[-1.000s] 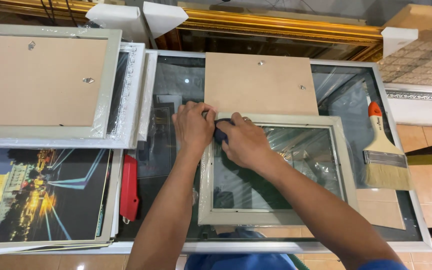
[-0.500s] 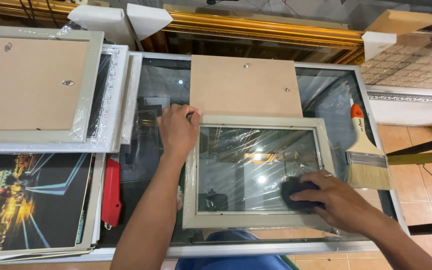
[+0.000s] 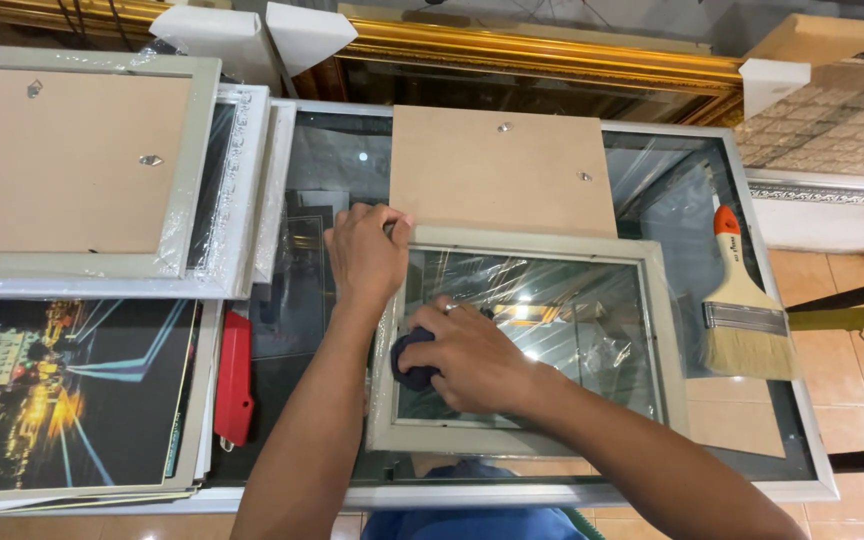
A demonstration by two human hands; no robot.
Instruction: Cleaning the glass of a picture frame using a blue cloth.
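Note:
A pale grey picture frame (image 3: 664, 330) with a glass pane lies flat on a glass-topped table (image 3: 812, 470). My left hand (image 3: 364, 250) presses down on the frame's upper left corner. My right hand (image 3: 472, 355) holds a dark blue cloth (image 3: 410, 362) against the left part of the glass. A brown backing board (image 3: 502, 170) lies just behind the frame, partly under it.
A wide paintbrush (image 3: 744, 310) with an orange-tipped handle lies at the table's right. A red utility knife (image 3: 234, 378) rests left of my arm. Stacked frames (image 3: 82, 160) and a night-city print (image 3: 62, 390) fill the left. A gilded frame (image 3: 552, 55) runs along the back.
My right hand with the cloth swept from the frame's upper left to its lower right, then back to the left side of the glass. My left hand stayed on the corner.

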